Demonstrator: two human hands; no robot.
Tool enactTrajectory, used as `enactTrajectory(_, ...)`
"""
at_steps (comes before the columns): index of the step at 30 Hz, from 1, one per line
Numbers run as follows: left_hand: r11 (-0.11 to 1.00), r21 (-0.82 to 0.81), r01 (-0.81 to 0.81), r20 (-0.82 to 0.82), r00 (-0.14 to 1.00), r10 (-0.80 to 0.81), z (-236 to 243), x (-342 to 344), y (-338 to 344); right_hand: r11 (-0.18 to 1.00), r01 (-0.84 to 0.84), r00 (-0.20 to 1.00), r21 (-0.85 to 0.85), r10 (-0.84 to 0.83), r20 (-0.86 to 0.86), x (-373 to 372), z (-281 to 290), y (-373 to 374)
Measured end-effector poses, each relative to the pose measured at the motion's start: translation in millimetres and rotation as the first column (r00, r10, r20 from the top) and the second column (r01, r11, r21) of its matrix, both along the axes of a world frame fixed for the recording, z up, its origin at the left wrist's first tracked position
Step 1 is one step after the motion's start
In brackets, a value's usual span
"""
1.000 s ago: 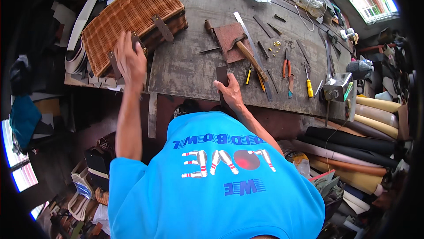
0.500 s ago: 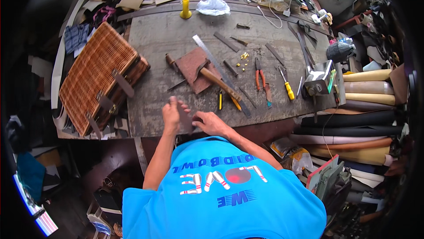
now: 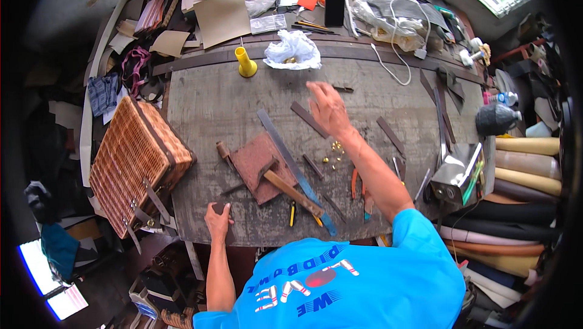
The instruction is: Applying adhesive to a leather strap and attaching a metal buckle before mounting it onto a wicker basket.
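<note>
My left hand (image 3: 216, 222) is closed around a dark brown leather piece (image 3: 220, 208) at the near edge of the workbench (image 3: 200, 147); most of the piece is hidden by the hand. My right hand (image 3: 328, 109) reaches far over the bench with its fingers apart and nothing seen in them. Close to its fingertips lie a small dark tool (image 3: 344, 89) and a brown leather strip (image 3: 308, 119). Beyond it sits a crumpled white plastic bag (image 3: 293, 52). Small brass-coloured fittings (image 3: 337, 146) are scattered beside my right forearm.
Mid-bench, a hammer (image 3: 291, 192) lies across a reddish-brown slab (image 3: 246, 159) beside a steel ruler (image 3: 282, 147). A wicker case (image 3: 130, 165) stands at the left, a yellow holder (image 3: 246, 63) at the back. Red-handled pliers (image 3: 354, 183) and a metal box (image 3: 456, 174) are to the right.
My right hand has left the leather piece and moved forward across the bench. My left hand keeps the piece and is lower, by the near edge. The view has shifted.
</note>
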State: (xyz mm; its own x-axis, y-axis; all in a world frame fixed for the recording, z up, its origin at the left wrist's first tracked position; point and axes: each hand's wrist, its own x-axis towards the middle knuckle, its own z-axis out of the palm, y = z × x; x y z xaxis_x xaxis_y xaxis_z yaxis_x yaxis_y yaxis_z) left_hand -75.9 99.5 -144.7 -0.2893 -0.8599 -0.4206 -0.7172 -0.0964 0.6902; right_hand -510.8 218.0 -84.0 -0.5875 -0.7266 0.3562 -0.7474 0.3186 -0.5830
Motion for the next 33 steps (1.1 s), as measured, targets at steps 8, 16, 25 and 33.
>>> enactTrajectory(8, 0.989, 0.125, -0.085, 0.056, 0.995, 0.078, 6.2, -8.5, -4.6, 0.959, -0.111, 0.983, 0.262, 0.145, -0.112, -66.5, -87.6, -68.0)
enactTrajectory(16, 0.988, 0.113, -0.104, 0.039, 0.994, 0.1, 6.1, -15.0, -5.8, 0.963, -0.103, 0.975, 0.25, 0.147, -0.165, -57.9, -99.9, -64.2)
enactTrajectory(25, 0.982, 0.158, -0.105, 0.039, 0.994, 0.1, 14.2, -16.5, -7.3, 0.991, 0.045, 0.997, 0.126, -0.038, -0.063, -89.6, -89.8, -91.7)
enactTrajectory(33, 0.983, 0.15, -0.103, 0.016, 0.995, 0.102, 9.9, -12.3, -8.3, 0.976, 0.035, 0.99, 0.217, -0.064, 0.129, -119.2, -95.3, -109.2)
